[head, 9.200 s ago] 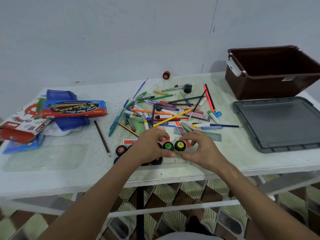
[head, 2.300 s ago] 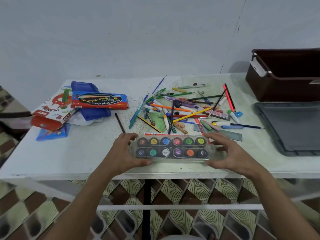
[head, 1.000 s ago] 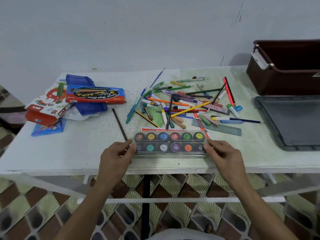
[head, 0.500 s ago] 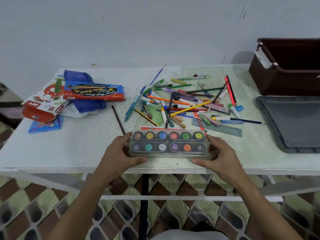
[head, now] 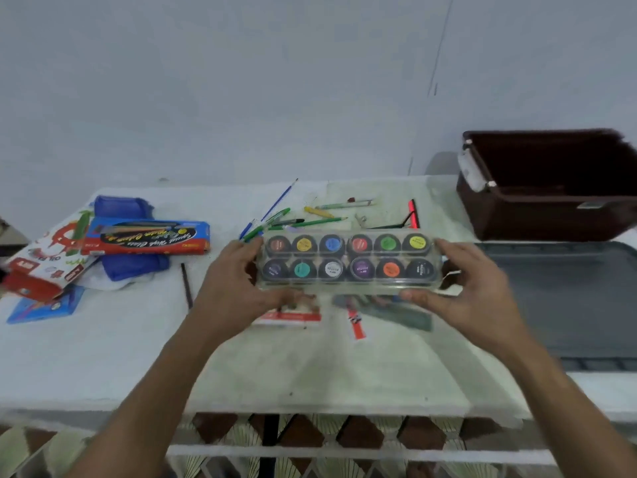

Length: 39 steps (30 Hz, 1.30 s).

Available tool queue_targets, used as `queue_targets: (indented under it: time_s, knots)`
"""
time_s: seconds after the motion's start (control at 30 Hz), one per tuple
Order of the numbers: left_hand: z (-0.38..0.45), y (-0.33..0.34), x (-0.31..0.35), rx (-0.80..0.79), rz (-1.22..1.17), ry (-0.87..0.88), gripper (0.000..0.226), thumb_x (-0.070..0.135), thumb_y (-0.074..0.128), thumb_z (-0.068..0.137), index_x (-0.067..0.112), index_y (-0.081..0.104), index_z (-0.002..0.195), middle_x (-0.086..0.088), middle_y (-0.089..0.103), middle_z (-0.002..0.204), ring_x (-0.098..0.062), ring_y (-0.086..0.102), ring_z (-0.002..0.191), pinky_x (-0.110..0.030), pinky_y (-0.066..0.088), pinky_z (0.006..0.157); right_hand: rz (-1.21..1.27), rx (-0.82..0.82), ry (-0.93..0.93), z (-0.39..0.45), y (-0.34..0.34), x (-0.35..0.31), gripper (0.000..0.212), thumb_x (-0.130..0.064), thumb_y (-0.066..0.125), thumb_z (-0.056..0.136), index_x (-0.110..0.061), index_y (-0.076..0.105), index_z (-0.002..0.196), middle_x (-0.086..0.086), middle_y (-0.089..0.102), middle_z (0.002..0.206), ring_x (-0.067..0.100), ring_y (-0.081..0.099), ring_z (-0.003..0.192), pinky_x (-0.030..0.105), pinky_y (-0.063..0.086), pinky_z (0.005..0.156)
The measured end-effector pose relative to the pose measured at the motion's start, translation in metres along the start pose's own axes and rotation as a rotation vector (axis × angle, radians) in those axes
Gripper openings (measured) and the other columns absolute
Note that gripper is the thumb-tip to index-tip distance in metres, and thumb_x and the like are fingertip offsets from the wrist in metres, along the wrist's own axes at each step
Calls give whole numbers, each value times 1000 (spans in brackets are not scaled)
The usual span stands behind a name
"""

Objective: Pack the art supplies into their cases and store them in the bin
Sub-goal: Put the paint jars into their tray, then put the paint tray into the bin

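The clear paint case was held above the tabletop, lifted clear of it at the centre of view. It carried two rows of six pots, their lids showing brown, yellow, blue, red, green and yellow-green at the far row, and purple, teal, white, violet, orange and black at the near row. The left hand closed its grip on the case's 9 o'clock end, thumb under the near edge and fingers curled round the far side. The right hand gripped the 3 o'clock end the same way.

Beyond the case, at 12 o'clock, lay loose pens and pencils, partly hidden by it. Beneath it, at 6 o'clock, a ruler and a red-edged card lay blurred on the tabletop. At 9 o'clock sat a red and blue colour box on a blue pouch, with an oil pastel box beside them. At 2 o'clock stood the brown bin, its grey lid lying flat at 3 o'clock.
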State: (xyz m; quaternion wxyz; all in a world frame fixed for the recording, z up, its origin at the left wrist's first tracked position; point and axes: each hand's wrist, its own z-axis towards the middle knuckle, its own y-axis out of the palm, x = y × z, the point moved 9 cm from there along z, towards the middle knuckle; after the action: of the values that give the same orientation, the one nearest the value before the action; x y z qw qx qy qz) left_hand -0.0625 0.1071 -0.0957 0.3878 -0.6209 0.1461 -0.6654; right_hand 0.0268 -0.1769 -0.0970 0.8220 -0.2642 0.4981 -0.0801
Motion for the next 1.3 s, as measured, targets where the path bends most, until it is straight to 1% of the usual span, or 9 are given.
queue_targets:
  time_s: [0.07, 0.2, 0.33, 0.53, 0.67, 0.8, 0.97, 1.13, 1.3]
  knots:
    - [35, 14, 38, 10, 17, 36, 56, 47, 89, 52, 41, 64, 101, 7, 52, 89, 4, 55, 75, -6, 38, 63, -59, 18, 5, 30, -47, 7, 71, -53, 83, 53, -25, 67, 116, 1, 61, 96, 14, 60, 78, 13, 48, 72]
    - [104, 55, 123, 14, 8, 109, 53, 48, 88, 55, 30, 67, 101, 5, 55, 91, 3, 55, 74, -3, 37, 61, -92, 22, 5, 84, -142, 26, 61, -65, 83, 47, -52, 65, 104, -2, 69, 100, 17, 69, 90, 44, 54, 88]
    - [161, 118, 196, -38, -27, 129, 44, 42, 89, 56, 24, 68, 90, 14, 67, 77, 8, 60, 65, -6, 40, 53, -158, 15, 59, 124, -226, 63, 44, -32, 91, 56, -32, 72, 96, -7, 74, 86, 16, 71, 86, 38, 55, 83]
    - [219, 216, 254, -129, 39, 94, 58, 40, 90, 54, 15, 62, 99, 10, 63, 86, -7, 59, 76, -10, 36, 51, -313, -5, 245, 160, -299, 155, 57, -30, 92, 54, -20, 70, 106, -6, 72, 85, 16, 69, 83, 36, 54, 83]
    - [238, 262, 258, -218, 128, 59, 71, 42, 90, 55, 13, 58, 111, 5, 57, 99, -15, 56, 91, -22, 39, 70, -320, -42, 288, 169, -313, 197, 82, -31, 93, 51, -13, 61, 123, 1, 70, 102, 17, 67, 88, 28, 48, 78]
    - [253, 287, 257, -325, 259, 90, 71, 43, 90, 54, 17, 57, 111, 5, 59, 100, -15, 57, 91, -23, 41, 71, -341, -149, 291, 176, -307, 217, 75, -26, 93, 54, -16, 62, 121, -2, 67, 101, 17, 63, 91, 30, 49, 85]
    - [273, 303, 258, -411, 705, 159, 74, 74, 76, 48, 20, 57, 95, 4, 61, 87, -18, 55, 84, -34, 37, 73, -580, -356, 270, 196, -290, 228, 80, -32, 91, 56, -11, 56, 125, 3, 64, 115, 21, 59, 102, 29, 47, 88]
    - [283, 316, 249, -441, 800, 187, 76, 80, 71, 47, 22, 59, 94, 6, 60, 84, -17, 53, 90, -37, 31, 80, -772, -566, 279, 211, -271, 246, 75, -49, 89, 49, -18, 62, 111, -1, 66, 108, 17, 60, 94, 32, 53, 85]
    - [286, 324, 244, -434, 967, 268, 86, 87, 64, 45, 23, 65, 102, 1, 49, 100, -21, 40, 105, -43, 31, 90, -1065, -634, 47, 220, -253, 254, 88, -79, 72, 44, -26, 62, 114, -4, 47, 108, 17, 32, 109, 37, 30, 93]
